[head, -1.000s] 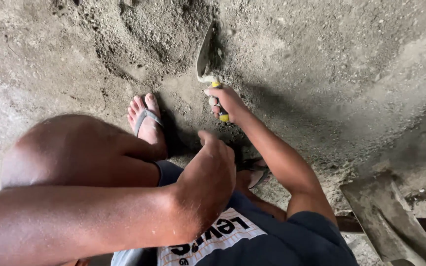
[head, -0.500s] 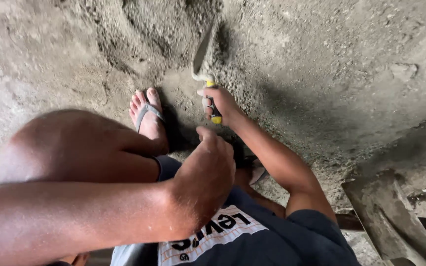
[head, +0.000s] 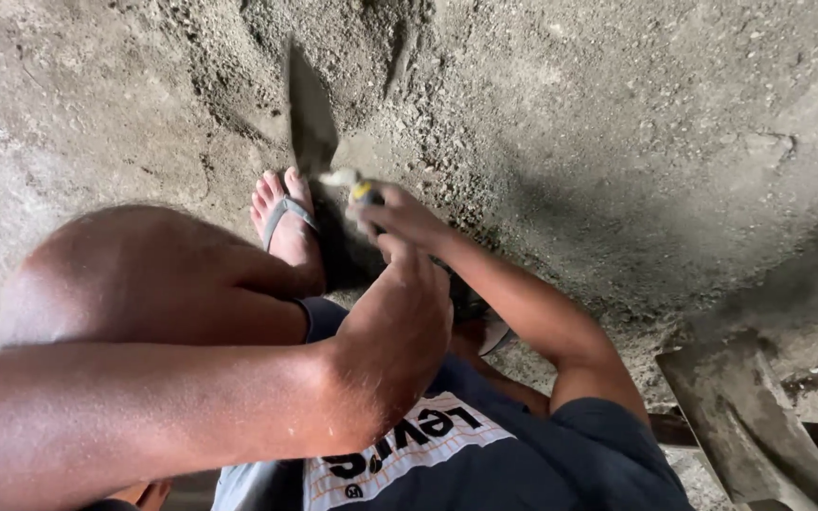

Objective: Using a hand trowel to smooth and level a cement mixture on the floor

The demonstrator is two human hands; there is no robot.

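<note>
Right hand [head: 392,216] fingers curled tight around yellow trowel handle [head: 362,192], grey trowel blade [head: 311,118] pointing away into loose sand pile [head: 523,104], left hand [head: 398,331] loosely bent, holding nothing, resting near raised knee [head: 134,274], sandalled foot [head: 284,220] just beside blade, shovel [head: 745,426] lying well apart at lower right

One trowel [head: 311,118], one shovel blade [head: 745,426], two hands, one sandalled foot [head: 286,222], one sand heap [head: 560,123]

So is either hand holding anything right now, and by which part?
The right hand holds a trowel by its yellow handle, blade over the sandy mix. The left hand holds nothing visible.
</note>
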